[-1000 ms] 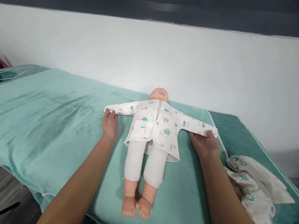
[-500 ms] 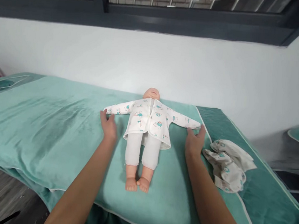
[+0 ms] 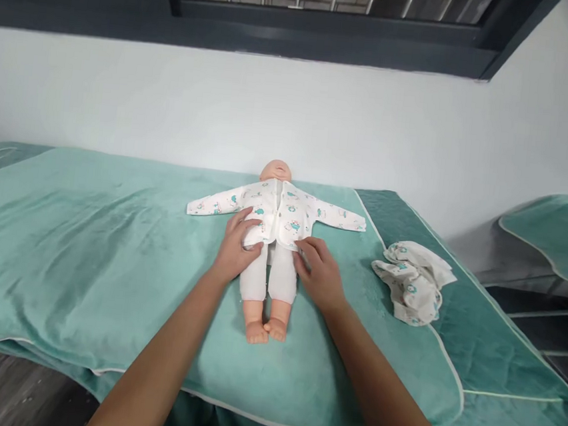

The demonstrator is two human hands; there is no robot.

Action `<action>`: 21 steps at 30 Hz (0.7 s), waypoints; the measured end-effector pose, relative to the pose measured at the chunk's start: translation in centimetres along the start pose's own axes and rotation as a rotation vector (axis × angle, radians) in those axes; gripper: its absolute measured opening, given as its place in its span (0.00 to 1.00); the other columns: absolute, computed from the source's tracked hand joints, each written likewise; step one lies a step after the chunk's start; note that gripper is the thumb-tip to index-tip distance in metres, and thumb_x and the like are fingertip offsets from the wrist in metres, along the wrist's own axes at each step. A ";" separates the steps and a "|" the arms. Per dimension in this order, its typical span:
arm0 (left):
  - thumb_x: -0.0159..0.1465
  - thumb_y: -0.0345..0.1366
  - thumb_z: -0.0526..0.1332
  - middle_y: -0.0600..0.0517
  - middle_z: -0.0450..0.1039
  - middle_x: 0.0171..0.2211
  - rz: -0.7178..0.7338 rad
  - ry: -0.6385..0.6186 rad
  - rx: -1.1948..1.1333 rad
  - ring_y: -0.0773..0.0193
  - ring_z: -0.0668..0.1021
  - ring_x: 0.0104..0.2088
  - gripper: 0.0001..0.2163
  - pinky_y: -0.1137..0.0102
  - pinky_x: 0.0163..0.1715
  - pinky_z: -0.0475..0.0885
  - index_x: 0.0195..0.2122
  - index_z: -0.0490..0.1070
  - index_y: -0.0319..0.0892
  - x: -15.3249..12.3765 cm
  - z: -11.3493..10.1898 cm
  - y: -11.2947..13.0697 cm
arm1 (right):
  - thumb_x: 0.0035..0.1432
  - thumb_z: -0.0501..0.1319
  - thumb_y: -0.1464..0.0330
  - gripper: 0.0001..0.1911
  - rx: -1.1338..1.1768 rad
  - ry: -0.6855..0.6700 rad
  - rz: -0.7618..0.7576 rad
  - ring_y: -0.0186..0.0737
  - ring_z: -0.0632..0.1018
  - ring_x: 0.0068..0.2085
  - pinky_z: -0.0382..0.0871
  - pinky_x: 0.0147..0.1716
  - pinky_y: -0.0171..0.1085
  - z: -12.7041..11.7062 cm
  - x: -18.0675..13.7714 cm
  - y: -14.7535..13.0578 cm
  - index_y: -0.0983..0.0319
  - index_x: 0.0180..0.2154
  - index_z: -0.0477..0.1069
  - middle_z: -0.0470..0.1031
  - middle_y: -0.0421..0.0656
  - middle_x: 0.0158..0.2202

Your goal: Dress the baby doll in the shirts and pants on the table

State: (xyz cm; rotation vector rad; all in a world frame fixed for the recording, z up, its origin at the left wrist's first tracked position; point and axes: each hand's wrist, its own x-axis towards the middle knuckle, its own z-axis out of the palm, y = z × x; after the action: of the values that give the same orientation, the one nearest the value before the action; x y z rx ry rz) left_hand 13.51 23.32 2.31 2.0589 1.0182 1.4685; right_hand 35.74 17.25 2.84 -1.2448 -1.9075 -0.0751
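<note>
A baby doll lies on its back on a teal towel, head toward the wall. It wears a white jacket with teal prints, sleeves spread wide, and white leggings. My left hand rests at the doll's left hip, fingers curled over the jacket's lower hem. My right hand sits at the other hip, its fingers closed on the hem's right corner. The doll's bare feet point toward me.
A crumpled white printed garment lies on the towel to the right of the doll. A darker teal cover spreads beyond it. Another teal-covered surface stands at the far right. White wall behind.
Both hands have left the sleeve ends and moved inward to the jacket's lower hem. The sleeves stay spread flat. The camera has pulled back and tilted up.
</note>
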 end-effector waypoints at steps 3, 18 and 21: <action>0.57 0.30 0.65 0.45 0.63 0.64 0.053 0.031 0.055 0.52 0.65 0.65 0.20 0.52 0.67 0.58 0.51 0.71 0.47 0.0 0.3 0.1 | 0.69 0.53 0.66 0.12 0.036 0.020 0.030 0.46 0.76 0.50 0.71 0.50 0.45 0.0 -0.1 0.3 0.59 0.49 0.72 0.74 0.51 0.48; 0.66 0.45 0.59 0.53 0.71 0.32 -0.358 0.396 -0.181 0.62 0.74 0.37 0.12 0.67 0.44 0.70 0.32 0.73 0.44 0.5 0.1 -0.6 | 0.60 0.61 0.53 0.18 0.496 0.185 0.630 0.39 0.74 0.34 0.69 0.35 0.38 0.1 0.5 2.3 0.60 0.43 0.70 0.75 0.42 0.36; 0.67 0.48 0.57 0.56 0.63 0.27 -0.544 0.594 -0.240 0.67 0.68 0.30 0.15 0.71 0.36 0.67 0.30 0.66 0.43 0.6 -0.1 -2.4 | 0.55 0.65 0.51 0.22 0.437 0.064 0.606 0.40 0.74 0.36 0.69 0.37 0.40 -0.2 0.5 2.1 0.60 0.44 0.70 0.75 0.43 0.39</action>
State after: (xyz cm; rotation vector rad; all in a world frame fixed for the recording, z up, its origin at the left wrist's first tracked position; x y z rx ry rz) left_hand 12.73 25.31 1.08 1.0634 1.3923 1.8040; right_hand 37.37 18.55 2.51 -1.4253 -1.3242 0.5802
